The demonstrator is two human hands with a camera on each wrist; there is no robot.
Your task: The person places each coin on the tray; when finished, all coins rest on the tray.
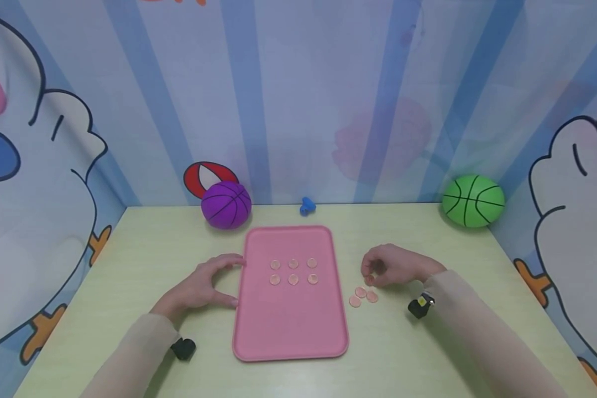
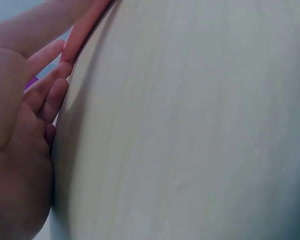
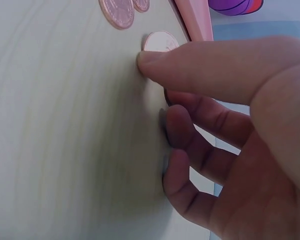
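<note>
A pink tray lies on the table, with several copper-coloured coins set in two rows on it. At its left edge rests my left hand, thumb and fingers spread and their tips touching the rim. The left wrist view shows those fingers beside the tray's side. Right of the tray, my right hand is low over the table, thumb and finger pinching a coin; the thumb hides part of it. Three loose coins lie just in front of that hand.
Behind the tray sit a purple ball and a small blue object. A green ball stands at the table's back right corner. A printed cloth backdrop rises along the back edge of the pale table.
</note>
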